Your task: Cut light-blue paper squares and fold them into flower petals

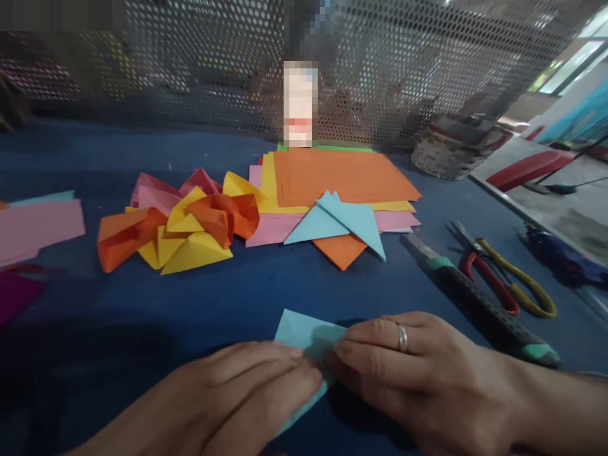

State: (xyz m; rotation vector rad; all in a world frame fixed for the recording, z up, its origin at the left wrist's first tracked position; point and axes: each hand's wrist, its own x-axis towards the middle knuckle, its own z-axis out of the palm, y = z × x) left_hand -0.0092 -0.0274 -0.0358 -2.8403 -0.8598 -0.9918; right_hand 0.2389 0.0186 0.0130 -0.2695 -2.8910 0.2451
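Observation:
A light blue piece of folded paper lies at the front of the blue table, partly covered by both hands. My left hand rests over its near left part, fingers together and pressed on the paper, holding it against the table. From the right, my right hand, with a ring on one finger, has its fingers closed on the paper's right edge. Its thumb is mostly hidden. Just beyond the hands, a folded light blue piece overlaps a folded orange piece.
Stacked orange sheets lie over yellow and pink ones. Folded colored pieces cluster left of them. Pink sheets are farther left. A utility knife and red-and-yellow-handled scissors lie right. A perforated metal panel stands behind.

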